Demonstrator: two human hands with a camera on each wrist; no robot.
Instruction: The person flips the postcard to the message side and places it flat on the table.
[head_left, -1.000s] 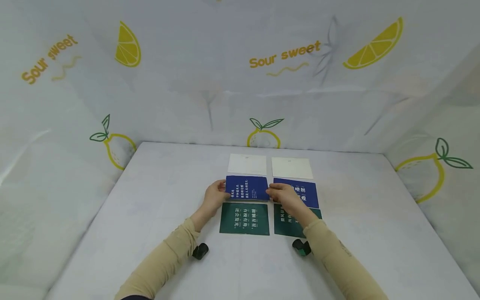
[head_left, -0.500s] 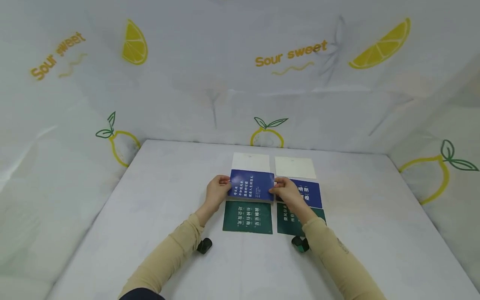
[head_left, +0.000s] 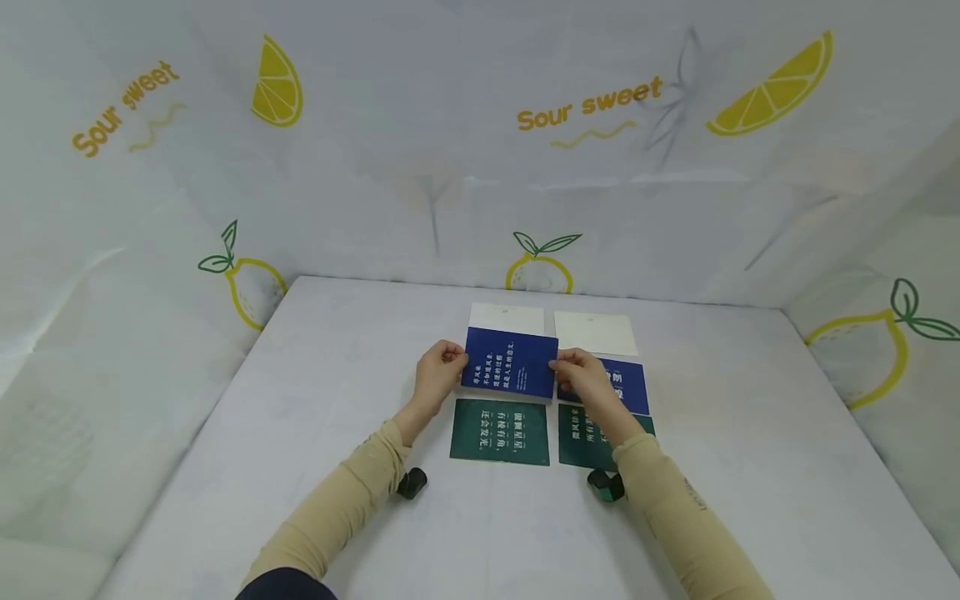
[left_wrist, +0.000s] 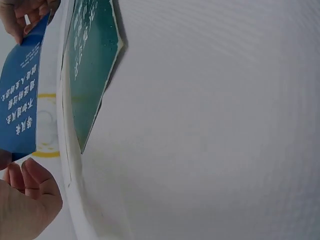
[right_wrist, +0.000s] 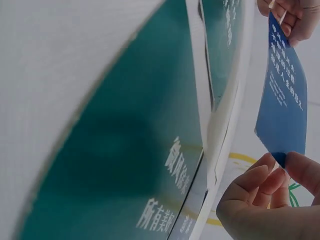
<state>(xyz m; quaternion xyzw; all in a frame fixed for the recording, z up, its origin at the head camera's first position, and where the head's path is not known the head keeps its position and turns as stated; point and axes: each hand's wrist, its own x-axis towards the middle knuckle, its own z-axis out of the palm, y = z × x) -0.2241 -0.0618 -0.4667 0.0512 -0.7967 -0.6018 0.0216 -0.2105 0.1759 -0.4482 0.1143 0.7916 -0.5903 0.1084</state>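
A blue card (head_left: 510,362) with white characters is held up off the table between both hands, its near edge lower than its far edge. My left hand (head_left: 437,377) pinches its left end, and my right hand (head_left: 587,382) pinches its right end between thumb and fingers. In the right wrist view the blue card (right_wrist: 284,95) bows slightly. Below it in the head view lies a green card (head_left: 500,432). Beyond it is a white card (head_left: 506,317), partly covered by the blue one. Another blue card (head_left: 628,385) lies partly under my right hand.
A second white card (head_left: 596,333) lies at the back right, and a second green card (head_left: 581,437) at the front right, partly behind the right forearm. Dark wrist-camera parts (head_left: 412,483) show beside the sleeves. A lemon-print sheet (head_left: 420,125) hangs behind the white table (head_left: 360,333).
Both hands have raised the blue card off the table and tilted it up, so it now covers part of the white card behind. The head view has shifted slightly.
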